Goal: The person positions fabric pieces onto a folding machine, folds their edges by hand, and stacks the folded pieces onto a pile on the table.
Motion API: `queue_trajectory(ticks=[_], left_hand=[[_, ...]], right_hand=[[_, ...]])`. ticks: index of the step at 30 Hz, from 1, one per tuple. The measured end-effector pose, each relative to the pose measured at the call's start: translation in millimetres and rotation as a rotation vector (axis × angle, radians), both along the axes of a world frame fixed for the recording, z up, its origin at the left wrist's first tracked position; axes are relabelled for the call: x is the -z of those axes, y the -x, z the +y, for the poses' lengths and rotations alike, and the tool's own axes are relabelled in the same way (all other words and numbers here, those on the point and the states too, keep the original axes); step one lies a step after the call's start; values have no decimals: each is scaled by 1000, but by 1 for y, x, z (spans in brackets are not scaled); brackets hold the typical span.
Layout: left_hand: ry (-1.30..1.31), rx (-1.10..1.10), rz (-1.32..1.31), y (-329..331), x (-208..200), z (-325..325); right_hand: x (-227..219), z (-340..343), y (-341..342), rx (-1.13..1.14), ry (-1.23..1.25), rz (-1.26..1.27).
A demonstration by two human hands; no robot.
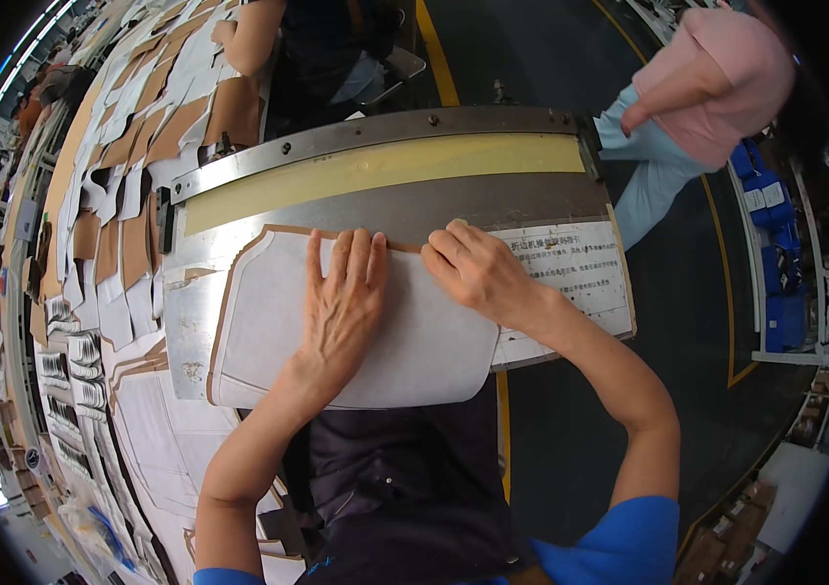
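Note:
A large white panel with a brown folded edge (263, 322) lies on a metal worktop (187, 331) in front of me. My left hand (341, 302) rests flat on the panel, its fingers spread and their tips by the far brown edge. My right hand (481, 271) is closed at that same edge, farther right, the fingers pinching the rim of the panel. Beyond both hands a yellow strip (385, 174) runs across the worktop, below a bolted metal bar (366, 132). Beneath the right forearm, a white printed sheet (580, 283) is partly covered.
At left, a long table holds many brown and white cut pieces (141, 127) and small stacked strips (85, 370). A seated person (332, 58) works beyond the bar. Another person in pink (717, 88) stands at right on the aisle, near blue bins (775, 244).

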State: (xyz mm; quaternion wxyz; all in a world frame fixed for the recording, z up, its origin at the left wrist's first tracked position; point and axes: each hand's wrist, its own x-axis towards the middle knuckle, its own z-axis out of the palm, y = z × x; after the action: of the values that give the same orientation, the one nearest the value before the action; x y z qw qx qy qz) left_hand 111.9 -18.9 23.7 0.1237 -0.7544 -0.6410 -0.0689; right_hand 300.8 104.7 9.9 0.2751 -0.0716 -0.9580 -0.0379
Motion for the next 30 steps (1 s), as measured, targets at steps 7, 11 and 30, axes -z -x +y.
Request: queue_trajectory(ticks=[7,11,30], left_hand=[[-56,26,18,-15,4,-2],[8,37,-41,-20,0,-2],[34,49,17,-73,-4,1]], right_hand=[[-2,-2,-22,38,58,50],[-6,-7,-42,67,86,-9],[-3,-10,-65,104,71,31]])
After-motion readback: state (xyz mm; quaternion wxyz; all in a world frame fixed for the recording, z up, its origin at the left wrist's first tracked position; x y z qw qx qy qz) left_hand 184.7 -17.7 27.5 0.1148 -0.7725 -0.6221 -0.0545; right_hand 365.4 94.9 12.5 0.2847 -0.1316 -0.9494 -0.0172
